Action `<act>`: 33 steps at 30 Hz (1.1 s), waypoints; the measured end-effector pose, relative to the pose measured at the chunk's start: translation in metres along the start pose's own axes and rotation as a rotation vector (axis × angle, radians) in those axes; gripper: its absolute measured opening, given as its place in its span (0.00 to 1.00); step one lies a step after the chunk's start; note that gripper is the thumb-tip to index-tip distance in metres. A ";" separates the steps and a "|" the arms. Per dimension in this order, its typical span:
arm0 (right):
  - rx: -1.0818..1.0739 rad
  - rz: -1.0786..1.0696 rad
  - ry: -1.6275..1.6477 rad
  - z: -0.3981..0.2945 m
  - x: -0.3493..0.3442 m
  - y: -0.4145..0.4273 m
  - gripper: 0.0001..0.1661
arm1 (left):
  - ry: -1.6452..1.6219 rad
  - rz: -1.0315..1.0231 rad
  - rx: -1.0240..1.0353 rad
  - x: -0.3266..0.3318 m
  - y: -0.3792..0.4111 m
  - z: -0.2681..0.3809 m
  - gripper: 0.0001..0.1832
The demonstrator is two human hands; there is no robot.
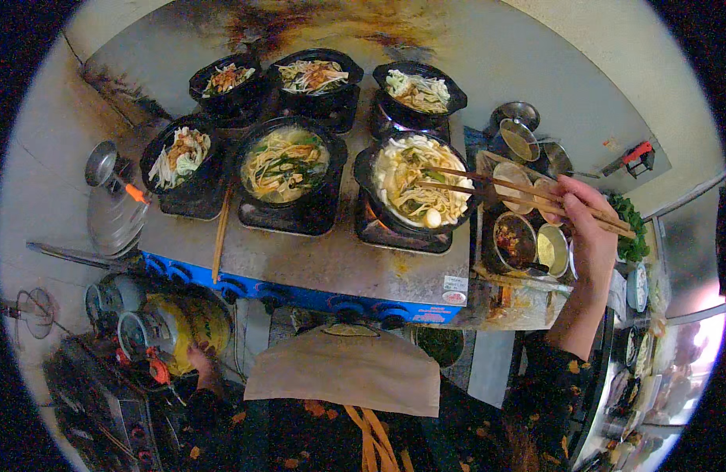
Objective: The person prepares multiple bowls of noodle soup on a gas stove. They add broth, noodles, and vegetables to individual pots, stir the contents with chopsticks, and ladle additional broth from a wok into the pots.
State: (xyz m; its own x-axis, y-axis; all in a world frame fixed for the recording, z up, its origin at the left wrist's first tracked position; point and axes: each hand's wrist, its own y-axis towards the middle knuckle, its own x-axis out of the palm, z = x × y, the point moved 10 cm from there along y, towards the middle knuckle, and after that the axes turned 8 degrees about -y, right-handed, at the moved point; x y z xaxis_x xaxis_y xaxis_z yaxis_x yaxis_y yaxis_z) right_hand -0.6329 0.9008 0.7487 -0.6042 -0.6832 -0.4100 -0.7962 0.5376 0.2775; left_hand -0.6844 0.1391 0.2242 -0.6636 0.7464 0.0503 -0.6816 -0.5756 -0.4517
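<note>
My right hand grips a pair of long wooden chopsticks. Their tips dip into noodles and a small pale egg in the front right black clay pot, which sits over a lit burner. My left hand hangs low at the left, in front of a yellow container; its fingers look loose, with nothing visible in them. Beside the right pot, the front middle pot holds noodles and greens in broth. A front left pot contains cabbage and a reddish-brown topping.
Three more filled pots, including the back middle pot, line the stove's rear. Another chopstick pair lies at left. Seasoning bowls stand right, near leafy greens. A ladle and lids are left.
</note>
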 end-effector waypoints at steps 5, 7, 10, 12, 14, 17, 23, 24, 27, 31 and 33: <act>0.055 -0.087 -0.035 0.019 0.004 -0.007 0.15 | -0.080 -0.038 -0.133 -0.018 0.012 -0.019 0.11; 0.125 -0.107 -0.048 0.032 0.014 -0.009 0.15 | -0.115 -0.083 -0.191 -0.016 0.015 -0.028 0.11; 0.166 -0.092 0.054 0.070 0.027 -0.009 0.14 | -0.204 -0.190 -0.280 -0.010 0.016 -0.036 0.11; 0.179 -0.041 0.157 0.094 0.033 -0.007 0.14 | -0.286 -0.276 -0.326 -0.010 0.017 -0.039 0.11; 0.202 0.019 0.354 0.115 0.041 -0.008 0.14 | -0.269 -0.273 -0.319 -0.014 0.016 -0.038 0.10; 0.216 0.147 0.455 0.141 0.024 -0.019 0.16 | -0.222 -0.110 -0.278 0.045 -0.041 0.005 0.12; 0.261 0.298 0.692 0.154 0.020 -0.028 0.19 | -0.096 -0.068 -0.253 -0.004 0.004 -0.019 0.15; 0.244 0.278 0.710 0.154 0.021 -0.027 0.19 | -0.169 -0.148 -0.317 -0.010 0.017 -0.032 0.16; 0.211 0.287 0.735 0.156 0.009 -0.028 0.18 | -0.122 -0.201 -0.378 -0.007 0.030 -0.046 0.17; 0.190 0.338 0.773 0.158 -0.002 -0.021 0.17 | -0.343 -0.417 -0.464 0.002 0.044 -0.053 0.19; 0.141 0.365 0.788 0.139 -0.007 -0.017 0.18 | -0.430 -0.521 -0.544 0.022 0.029 -0.049 0.18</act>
State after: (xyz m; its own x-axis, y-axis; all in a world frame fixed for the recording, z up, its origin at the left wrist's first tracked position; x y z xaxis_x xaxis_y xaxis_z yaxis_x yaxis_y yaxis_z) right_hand -0.6104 0.9652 0.6262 -0.7077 -0.5708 0.4165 -0.5692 0.8098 0.1426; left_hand -0.7039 0.1552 0.1682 -0.4417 0.6161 0.6522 -0.7617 0.1266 -0.6354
